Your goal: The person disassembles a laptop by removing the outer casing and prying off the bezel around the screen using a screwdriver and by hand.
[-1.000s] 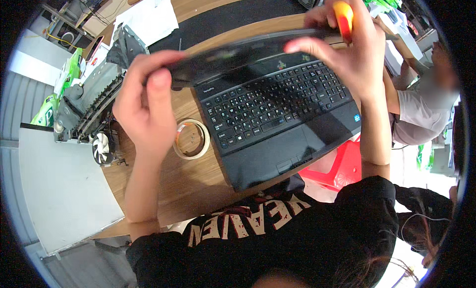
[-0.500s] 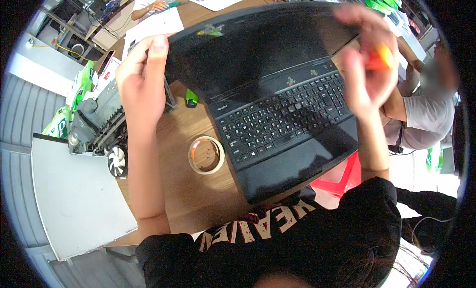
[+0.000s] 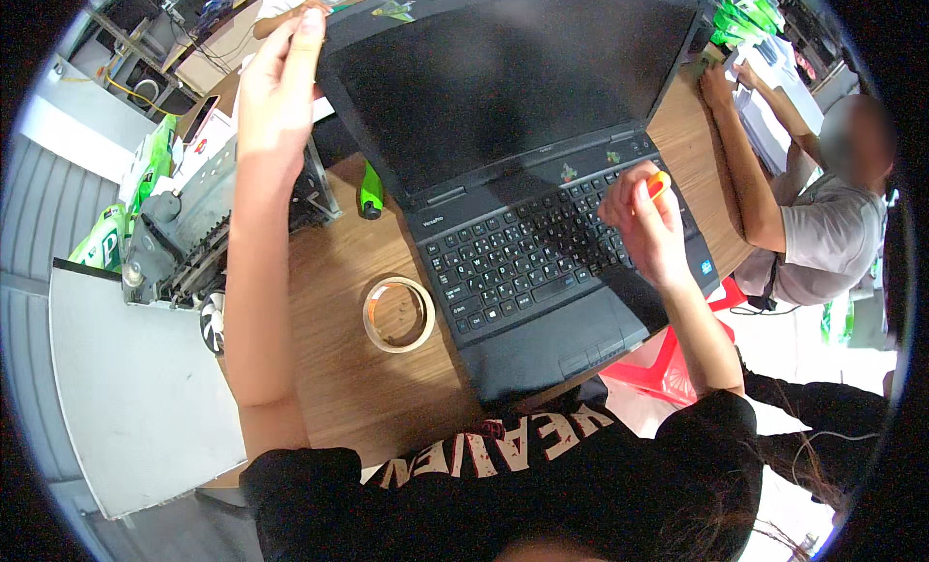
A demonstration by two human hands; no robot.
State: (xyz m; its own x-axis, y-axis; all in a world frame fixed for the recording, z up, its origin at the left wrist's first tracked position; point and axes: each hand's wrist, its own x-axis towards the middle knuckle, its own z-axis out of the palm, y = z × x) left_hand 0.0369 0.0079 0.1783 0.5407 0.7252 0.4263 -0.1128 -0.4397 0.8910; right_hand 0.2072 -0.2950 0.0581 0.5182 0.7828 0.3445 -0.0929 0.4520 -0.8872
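Note:
A black laptop (image 3: 542,262) stands open on the wooden table, its dark screen (image 3: 513,78) tilted up. My left hand (image 3: 276,103) is closed at the top left corner of the screen lid, thumb and fingers pinching its edge. Over the right part of the keyboard, my right hand (image 3: 653,233) is curled around a small orange-and-yellow object (image 3: 659,184). Only its rounded end shows, so its kind is unclear. A roll of tape (image 3: 426,315) lies flat left of the palm rest. Beside the laptop's hinge is a bright green handheld tool (image 3: 371,190), probably a cutter.
At left stand a grey metal machine part (image 3: 174,238), a small white-bladed fan (image 3: 212,322) and a white board (image 3: 135,388). Another person (image 3: 823,214) sits at the right, handling papers (image 3: 764,122). A red stool (image 3: 668,364) is below the table edge.
My right hand has come down from beside the screen to above the keyboard with the orange-and-yellow object. The left hand has risen with the lid corner, and the screen now stands more upright.

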